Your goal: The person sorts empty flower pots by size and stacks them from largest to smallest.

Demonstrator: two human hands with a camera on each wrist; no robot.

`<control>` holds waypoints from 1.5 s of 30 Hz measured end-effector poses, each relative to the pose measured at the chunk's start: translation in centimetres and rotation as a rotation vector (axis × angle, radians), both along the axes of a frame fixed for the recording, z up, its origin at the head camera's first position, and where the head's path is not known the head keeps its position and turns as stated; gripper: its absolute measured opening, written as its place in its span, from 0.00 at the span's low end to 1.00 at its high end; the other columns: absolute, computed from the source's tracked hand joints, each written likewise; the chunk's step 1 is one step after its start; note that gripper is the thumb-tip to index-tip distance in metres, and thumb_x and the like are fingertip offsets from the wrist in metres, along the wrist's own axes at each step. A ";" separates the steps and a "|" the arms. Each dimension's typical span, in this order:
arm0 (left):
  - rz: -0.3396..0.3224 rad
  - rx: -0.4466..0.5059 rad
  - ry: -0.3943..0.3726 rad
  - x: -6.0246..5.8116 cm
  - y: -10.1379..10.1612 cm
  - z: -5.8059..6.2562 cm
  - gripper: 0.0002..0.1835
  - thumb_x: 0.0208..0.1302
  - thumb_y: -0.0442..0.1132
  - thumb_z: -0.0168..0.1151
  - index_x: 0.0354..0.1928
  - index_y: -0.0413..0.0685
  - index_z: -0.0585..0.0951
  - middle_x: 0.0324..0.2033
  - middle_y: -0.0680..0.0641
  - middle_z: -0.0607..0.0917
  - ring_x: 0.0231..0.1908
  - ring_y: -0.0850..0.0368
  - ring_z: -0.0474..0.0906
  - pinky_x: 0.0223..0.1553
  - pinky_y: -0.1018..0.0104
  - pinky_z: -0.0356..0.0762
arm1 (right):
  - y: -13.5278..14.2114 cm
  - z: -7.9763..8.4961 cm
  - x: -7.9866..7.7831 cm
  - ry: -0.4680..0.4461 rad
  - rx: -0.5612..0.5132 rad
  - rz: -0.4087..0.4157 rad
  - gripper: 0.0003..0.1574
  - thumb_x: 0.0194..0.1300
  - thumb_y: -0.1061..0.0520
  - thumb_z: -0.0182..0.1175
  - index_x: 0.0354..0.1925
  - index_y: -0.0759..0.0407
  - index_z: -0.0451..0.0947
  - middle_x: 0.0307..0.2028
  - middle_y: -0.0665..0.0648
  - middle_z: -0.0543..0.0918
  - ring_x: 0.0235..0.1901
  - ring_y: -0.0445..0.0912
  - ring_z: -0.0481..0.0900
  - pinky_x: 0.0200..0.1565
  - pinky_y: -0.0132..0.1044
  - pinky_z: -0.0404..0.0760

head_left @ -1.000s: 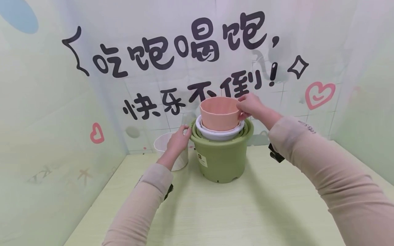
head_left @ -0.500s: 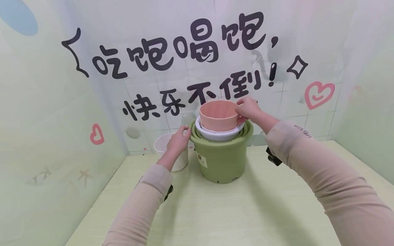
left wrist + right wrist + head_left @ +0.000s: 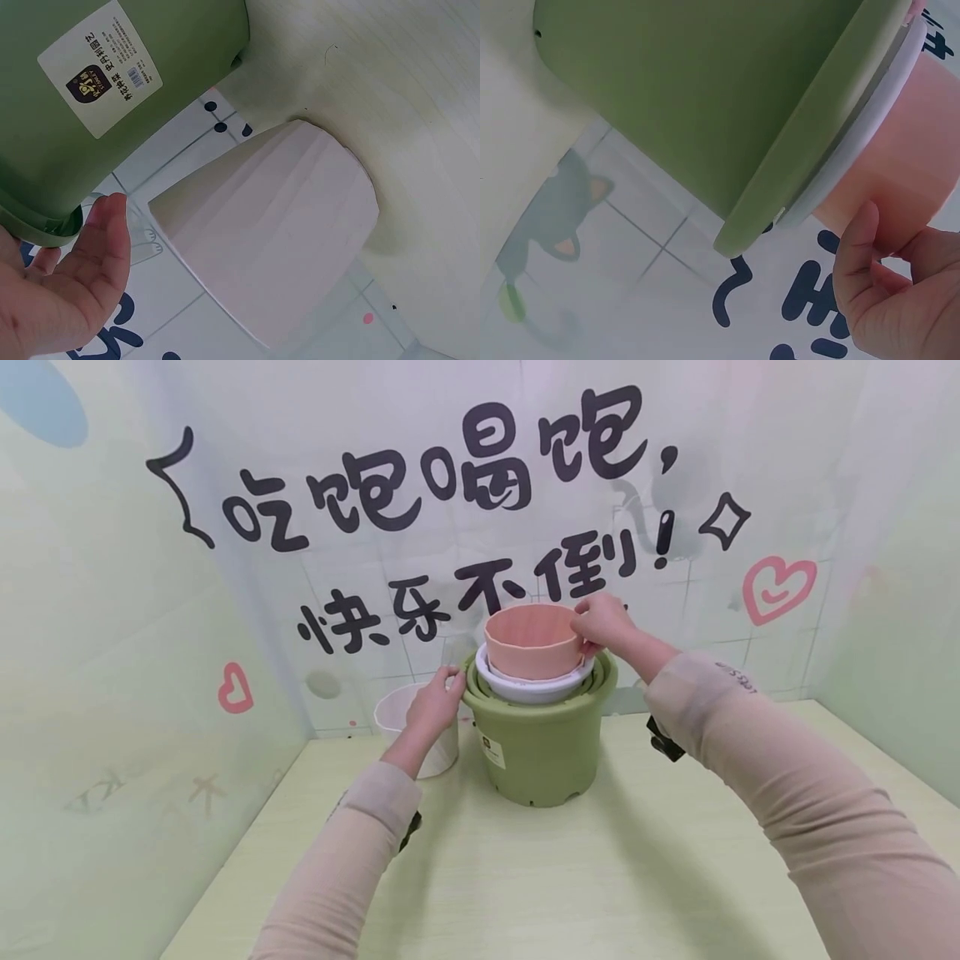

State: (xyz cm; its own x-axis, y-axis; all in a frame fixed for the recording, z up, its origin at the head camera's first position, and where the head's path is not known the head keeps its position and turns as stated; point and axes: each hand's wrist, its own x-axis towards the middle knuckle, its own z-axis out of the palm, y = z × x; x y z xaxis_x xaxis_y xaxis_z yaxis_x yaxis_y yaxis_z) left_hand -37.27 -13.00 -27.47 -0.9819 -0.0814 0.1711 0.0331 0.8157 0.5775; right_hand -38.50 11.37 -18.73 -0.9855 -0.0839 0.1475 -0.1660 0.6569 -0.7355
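Observation:
A large green flower pot (image 3: 551,752) with a paper label stands upright on the table, more green rims nested inside it. A white pot (image 3: 536,693) sits in its mouth, and the pink flower pot (image 3: 534,662) is set partly into that, upright. My right hand (image 3: 606,622) pinches the pink pot's right side at the rim, thumb on the outer wall in the right wrist view. At the green pot's left rim, my left hand (image 3: 435,702) grips the edge with its fingers. The inner pots' lower parts are hidden.
A separate white fluted pot (image 3: 277,225) stands left of the green one, partly behind my left hand in the head view. The printed backdrop (image 3: 360,552) rises close behind the pots. Pale side panels (image 3: 120,693) flank the table (image 3: 525,877).
Over the first half second the pink pot and my right hand have moved slightly down into the white pot. Since then they have stayed nearly still; my left hand has kept its place.

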 end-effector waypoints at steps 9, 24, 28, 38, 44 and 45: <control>-0.004 0.007 0.006 0.1 0.1 0.2 0.23 0.59 0.58 0.31 0.55 0.63 0.61 0.24 0.50 0.77 0.21 0.55 0.71 0.20 0.63 0.63 | 0.3 -0.3 -0.3 -0.021 -0.004 -0.005 0.27 0.52 0.63 0.42 0.53 0.69 0.61 0.39 0.66 0.74 0.12 0.42 0.73 0.23 0.36 0.77; -0.008 0.006 0.009 -0.1 0.0 0.0 0.23 0.60 0.57 0.31 0.55 0.62 0.61 0.24 0.50 0.77 0.22 0.56 0.72 0.20 0.64 0.63 | 3.9 -4.1 -0.9 0.098 0.220 -0.077 0.27 0.54 0.56 0.39 0.50 0.69 0.65 0.46 0.65 0.71 0.38 0.54 0.71 0.38 0.43 0.71; -0.002 0.007 0.011 -0.1 0.0 0.0 0.23 0.59 0.58 0.31 0.55 0.63 0.61 0.24 0.50 0.77 0.21 0.57 0.72 0.20 0.64 0.63 | 3.8 -5.9 -1.0 0.101 0.239 -0.079 0.23 0.54 0.57 0.41 0.44 0.68 0.71 0.37 0.64 0.76 0.32 0.51 0.72 0.31 0.38 0.71; -0.025 -0.114 0.049 0.0 -0.1 0.5 0.24 0.59 0.57 0.31 0.54 0.60 0.63 0.42 0.45 0.76 0.37 0.49 0.73 0.30 0.59 0.67 | 3.7 -6.9 -1.2 0.089 0.258 -0.162 0.19 0.52 0.55 0.41 0.37 0.62 0.74 0.26 0.57 0.76 0.23 0.47 0.69 0.22 0.34 0.65; -0.031 -0.265 0.115 -0.3 -1.2 0.7 0.24 0.59 0.58 0.31 0.53 0.60 0.66 0.46 0.43 0.74 0.43 0.45 0.70 0.34 0.52 0.68 | 3.3 -6.7 -0.9 0.059 0.330 -0.200 0.15 0.52 0.55 0.41 0.31 0.59 0.73 0.24 0.56 0.74 0.25 0.48 0.69 0.22 0.37 0.65; -0.018 -0.284 0.122 -0.4 -1.6 0.7 0.25 0.58 0.59 0.31 0.53 0.59 0.66 0.48 0.43 0.73 0.44 0.44 0.69 0.35 0.51 0.68 | 3.3 -6.7 -0.9 0.054 0.336 -0.206 0.16 0.52 0.55 0.40 0.31 0.59 0.73 0.25 0.56 0.74 0.26 0.48 0.69 0.23 0.38 0.65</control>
State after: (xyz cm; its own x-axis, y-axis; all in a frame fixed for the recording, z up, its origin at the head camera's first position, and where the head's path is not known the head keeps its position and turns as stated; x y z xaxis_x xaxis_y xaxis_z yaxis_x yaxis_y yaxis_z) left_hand -37.66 -14.59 -26.82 -0.9536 0.0040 0.3009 0.1040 0.9426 0.3172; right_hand -39.37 14.68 -25.41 -0.9782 0.0624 0.1980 -0.0384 0.8830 -0.4678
